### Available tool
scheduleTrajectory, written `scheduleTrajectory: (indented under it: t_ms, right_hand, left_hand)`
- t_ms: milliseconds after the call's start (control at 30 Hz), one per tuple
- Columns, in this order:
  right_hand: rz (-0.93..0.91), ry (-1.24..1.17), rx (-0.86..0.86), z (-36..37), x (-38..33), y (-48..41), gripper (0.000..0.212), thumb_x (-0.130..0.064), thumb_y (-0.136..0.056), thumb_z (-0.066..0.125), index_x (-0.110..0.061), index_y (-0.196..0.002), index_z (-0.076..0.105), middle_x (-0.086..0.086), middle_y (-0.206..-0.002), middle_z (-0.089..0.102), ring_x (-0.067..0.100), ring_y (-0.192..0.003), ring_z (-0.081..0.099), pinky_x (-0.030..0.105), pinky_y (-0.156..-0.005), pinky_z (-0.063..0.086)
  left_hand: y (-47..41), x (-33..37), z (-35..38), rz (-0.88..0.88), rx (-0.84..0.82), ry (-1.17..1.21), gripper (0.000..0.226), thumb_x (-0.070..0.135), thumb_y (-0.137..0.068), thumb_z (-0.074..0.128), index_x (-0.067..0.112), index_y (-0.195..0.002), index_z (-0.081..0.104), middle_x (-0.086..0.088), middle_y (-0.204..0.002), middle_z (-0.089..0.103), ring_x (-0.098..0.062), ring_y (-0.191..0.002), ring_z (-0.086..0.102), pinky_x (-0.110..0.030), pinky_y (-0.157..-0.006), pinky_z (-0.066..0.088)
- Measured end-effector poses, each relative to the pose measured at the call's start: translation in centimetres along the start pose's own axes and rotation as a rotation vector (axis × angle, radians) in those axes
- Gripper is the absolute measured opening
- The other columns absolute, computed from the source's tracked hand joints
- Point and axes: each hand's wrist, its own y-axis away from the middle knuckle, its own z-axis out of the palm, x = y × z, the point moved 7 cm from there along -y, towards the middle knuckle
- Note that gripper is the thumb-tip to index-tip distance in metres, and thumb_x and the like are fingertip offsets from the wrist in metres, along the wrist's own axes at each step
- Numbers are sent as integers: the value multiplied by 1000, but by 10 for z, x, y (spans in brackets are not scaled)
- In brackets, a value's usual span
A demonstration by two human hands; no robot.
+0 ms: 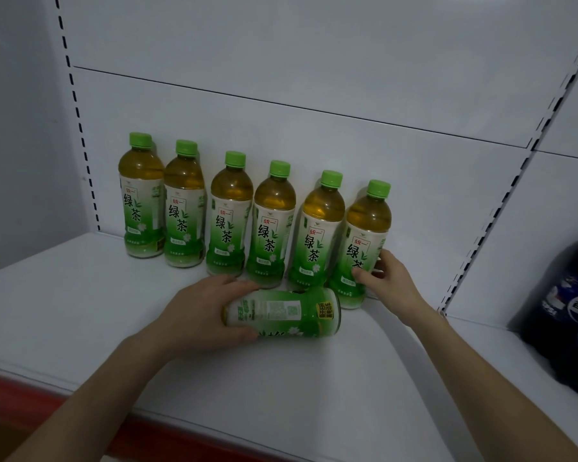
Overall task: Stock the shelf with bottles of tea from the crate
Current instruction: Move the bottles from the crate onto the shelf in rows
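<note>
Tea bottles [231, 215]: seven, six upright, one lying sideways. Cola bottles [573, 306]: at least two.

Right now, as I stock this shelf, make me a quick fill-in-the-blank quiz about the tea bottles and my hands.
1. The row of upright tea bottles holds ____ bottles.
2. Their caps are ____ in colour.
3. The left hand holds a sideways bottle, while the right hand grips the last upright bottle, at the row's ____ end.
4. The shelf under them is ____ in colour.

Missing words: six; green; right; white.
</note>
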Motion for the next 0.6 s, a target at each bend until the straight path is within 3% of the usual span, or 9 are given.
scheduleTrajectory:
  t_ms: [200, 333, 433, 533, 600]
  right_hand:
    - [15, 24, -15, 2, -4, 3, 48, -16, -85, 62, -8, -128, 42, 10, -128, 55, 22, -109, 54, 34, -87, 48]
    - [45, 54, -6, -10, -8, 11, 64, -28, -84, 63, -6, -137, 33, 12, -133, 50, 22, -109, 51, 23, -73, 46]
    - [70, 128, 34, -19, -9, 18, 70, -34, -83, 64, -6, -139, 31, 14, -134, 48, 26, -116, 50, 30, -84, 43]
    - [-69, 131, 203, -29, -31, 35, 44, -29, -84, 64, -5, -120, 54, 6, -108, 60, 23, -105, 58, 24, -81, 46]
    - [-191, 88, 127, -21, -51, 47, 24, -29, -82, 64, -13, -101, 63, -2, -94, 64, 14, -93, 61, 21, -78, 49]
  left_hand:
    - [3, 3, -2, -1, 26, -11, 98, 76, -44, 31, 40, -135, 37, 9, -131, 45, -9, -119, 41, -19, -87, 32]
    - [9, 9, -5, 35, 82, -20, 96, 74, -47, 33, 34, -133, 43, 6, -130, 48, -11, -119, 43, -21, -86, 33]
    - [12, 16, -12, 73, 144, -70, 85, 69, -52, 40, 27, -125, 55, 0, -119, 59, -20, -109, 55, -28, -81, 43]
    - [16, 28, -19, 186, 205, -214, 66, 61, -57, 50, 22, -108, 66, -2, -96, 69, -21, -81, 67, -27, -57, 51]
    - [16, 38, -27, 243, 222, -249, 60, 55, -57, 64, 20, -106, 66, -2, -92, 69, -20, -77, 66, -25, -56, 48]
